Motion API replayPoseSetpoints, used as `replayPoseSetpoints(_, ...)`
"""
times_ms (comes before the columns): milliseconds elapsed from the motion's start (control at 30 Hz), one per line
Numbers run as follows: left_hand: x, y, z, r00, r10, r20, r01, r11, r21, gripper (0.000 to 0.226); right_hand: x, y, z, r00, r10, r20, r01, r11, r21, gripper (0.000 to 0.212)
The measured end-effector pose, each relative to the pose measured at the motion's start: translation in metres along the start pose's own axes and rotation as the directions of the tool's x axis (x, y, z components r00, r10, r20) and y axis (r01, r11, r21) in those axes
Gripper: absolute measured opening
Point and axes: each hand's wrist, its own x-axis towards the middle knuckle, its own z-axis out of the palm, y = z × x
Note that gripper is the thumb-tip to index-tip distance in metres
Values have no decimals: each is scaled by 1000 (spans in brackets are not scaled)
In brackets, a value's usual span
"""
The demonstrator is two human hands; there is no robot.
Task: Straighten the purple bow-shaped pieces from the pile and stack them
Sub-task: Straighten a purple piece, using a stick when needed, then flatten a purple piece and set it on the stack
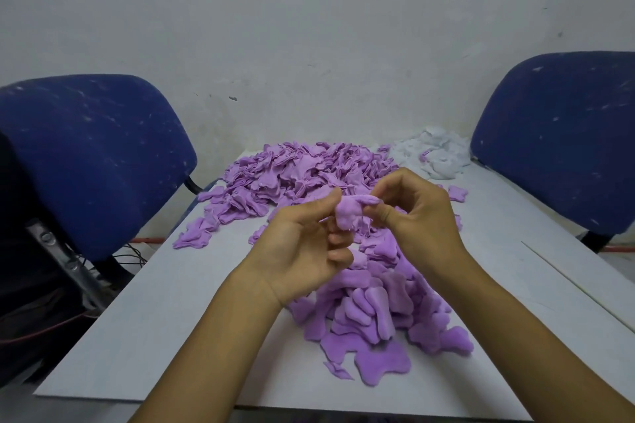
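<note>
Backing the whole scene, a pale wall [309, 27] with scuffs and small dark marks. Two blue chairs flank the table: left chair [92, 161] with its frame partly hidden in shadow, right chair [556, 137] cut off by the right edge of the picture. White table [165, 312] runs from near to far; its near edge is partly covered by the forearms.

Far pile [302, 178] of purple bow-shaped pieces, crumpled and overlapping, spread over the far left and middle of the table; single shapes hard to separate. Near heap [378, 312] of flatter purple pieces lies near, right of centre, under and behind the hands; its upper part is hidden by them, so whether it is an ordered stack is hard to say. White fluff [436, 154] sits at the far right corner, with a purple scrap in it. One loose piece [458, 193] lies right of the hands, apart from the piles.

Left hand [302, 244]: thumb up, fingers curled, pinching the left end of the held piece [350, 213]. Right hand [419, 213]: thumb and forefinger pinch its right end; other fingers bent. The piece is bunched between both hands, above the table, its outline unclear.

Cables [134, 252] on the floor below the left chair, indistinct.
</note>
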Motion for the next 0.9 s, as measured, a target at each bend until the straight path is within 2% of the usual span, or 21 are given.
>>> replayPoseSetpoints(133,-5,-4,7,992,34,122,-44,996,79,18,4,0,2,997,65,-49,-59,992,110,22)
replayPoseSetpoints(200,-4,-4,8,994,79,80,-91,984,154,18,7,0,4,993,104,-58,-96,987,131,18)
replayPoseSetpoints(300,-1,-3,2,960,278,-28,-242,877,416,16,9,0,3,985,162,-59,-151,976,156,12)
replayPoseSetpoints(367,0,-1,-3,924,380,-50,-293,786,544,17,9,-2,1,984,167,-67,-152,972,179,11)
replayPoseSetpoints(433,-1,-2,-2,927,376,-7,-293,734,613,30,8,-3,0,987,145,-76,-131,977,169,14)
replayPoseSetpoints(567,-1,-11,9,992,87,89,-121,850,513,39,7,-6,1,987,135,-89,-123,984,129,25)
replayPoseSetpoints(633,-3,-7,8,993,46,104,-93,859,504,44,7,-8,0,984,149,-98,-135,981,139,25)
replayPoseSetpoints(733,-2,-5,4,981,194,16,-166,791,589,32,4,-4,-3,964,243,-104,-221,956,191,19)
replayPoseSetpoints(800,1,-7,2,931,348,-108,-215,763,610,17,1,-2,2,955,293,-38,-274,927,256,14)
replayPoseSetpoints(833,3,-7,2,907,386,-168,-224,780,584,14,0,-2,4,956,293,-25,-275,921,277,12)
replayPoseSetpoints(900,4,-1,-1,869,412,-275,-231,829,510,25,-1,-4,4,959,280,-44,-252,914,319,7)
